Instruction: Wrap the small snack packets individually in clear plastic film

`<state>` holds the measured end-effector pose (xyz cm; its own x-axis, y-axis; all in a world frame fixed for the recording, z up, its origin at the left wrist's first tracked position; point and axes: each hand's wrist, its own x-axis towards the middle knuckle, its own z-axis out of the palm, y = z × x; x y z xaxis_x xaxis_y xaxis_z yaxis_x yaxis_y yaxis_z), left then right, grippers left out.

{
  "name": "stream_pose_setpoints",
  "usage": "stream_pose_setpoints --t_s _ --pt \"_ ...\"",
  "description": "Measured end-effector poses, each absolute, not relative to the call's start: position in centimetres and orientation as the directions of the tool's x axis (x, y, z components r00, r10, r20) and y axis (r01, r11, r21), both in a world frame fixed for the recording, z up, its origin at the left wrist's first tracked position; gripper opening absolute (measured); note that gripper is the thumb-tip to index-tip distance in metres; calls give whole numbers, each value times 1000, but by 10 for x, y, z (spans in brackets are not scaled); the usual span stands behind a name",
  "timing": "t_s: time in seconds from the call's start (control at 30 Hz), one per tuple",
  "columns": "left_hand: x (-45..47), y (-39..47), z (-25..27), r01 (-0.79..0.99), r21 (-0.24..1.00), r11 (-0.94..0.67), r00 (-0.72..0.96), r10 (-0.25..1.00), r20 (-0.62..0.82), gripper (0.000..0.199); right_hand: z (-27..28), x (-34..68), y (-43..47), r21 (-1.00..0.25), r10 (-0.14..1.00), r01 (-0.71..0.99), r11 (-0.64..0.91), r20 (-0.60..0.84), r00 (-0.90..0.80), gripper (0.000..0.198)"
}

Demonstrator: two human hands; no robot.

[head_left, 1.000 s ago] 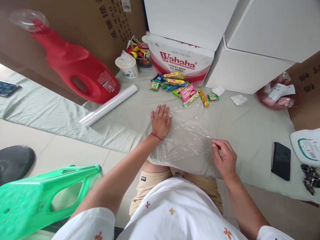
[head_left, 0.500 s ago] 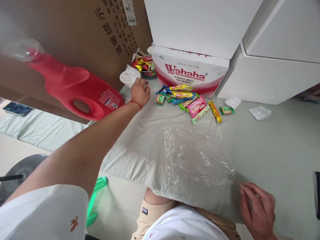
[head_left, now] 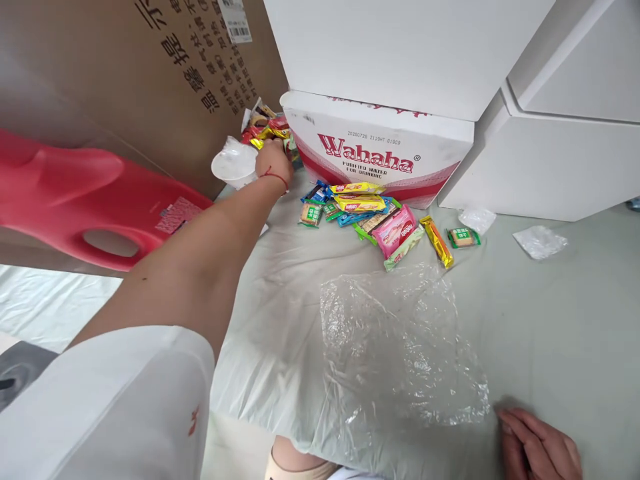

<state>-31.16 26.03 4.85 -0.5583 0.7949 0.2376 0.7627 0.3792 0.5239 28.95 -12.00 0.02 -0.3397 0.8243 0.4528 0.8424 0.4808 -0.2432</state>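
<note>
Left hand (head_left: 273,160) has moved off the plastic film, past the white cup (head_left: 234,163), to the wrapped sweets (head_left: 267,125) beside the Wahaha carton (head_left: 370,150). Its fingers are hidden behind the hand back; can't tell if gripping. Clear plastic film (head_left: 390,347) lies spread, wrinkled, on the cloth-covered desk (head_left: 565,333), in front of the snack pile (head_left: 367,203). Right hand (head_left: 543,447), cut off at bottom edge, is just beside the film's near right corner, fingers drawn in narrow; can't tell if they pinch anything.
</note>
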Motion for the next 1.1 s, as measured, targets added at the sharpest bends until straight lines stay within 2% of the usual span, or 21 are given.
stream_pose_setpoints --t_s 0.1,0.27,0.43,0.63,0.77,0.83,0.9,0.97,1.03,1.1 --pt "-295 238 44 769 515 378 -558 791 252 9 -3 296 -120 -251 830 839 484 435 -349 18" --pt "-270 183 37 773 521 362 -559 777 291 18 -4 300 -116 -242 804 811 533 444 -395 18" --pt "-245 127 34 792 527 310 -526 784 330 18 -2 297 -115 -259 797 798 544 456 -396 21" --pt "-202 54 41 857 509 81 -361 800 480 27 -2 295 -117 -295 810 797 527 458 -367 21" --pt "-170 12 66 876 480 -40 -253 810 529 27 -2 294 -117 -307 803 788 533 479 -356 21" --pt "-153 0 85 853 512 -102 -237 798 554 23 -2 294 -116 -305 798 786 538 484 -359 21" --pt "-137 -2 104 772 613 -169 -291 764 577 18 0 292 -116 -304 795 786 538 492 -355 21" --pt "-124 9 122 573 781 -248 -413 736 536 13 1 291 -115 -308 794 784 539 497 -350 21" --pt "-115 31 134 240 917 -320 -550 733 400 12 2 291 -116 -317 801 786 531 490 -343 21" --pt "-112 59 138 -90 930 -355 -633 742 222 14 2 291 -116 -326 815 795 512 477 -329 21"
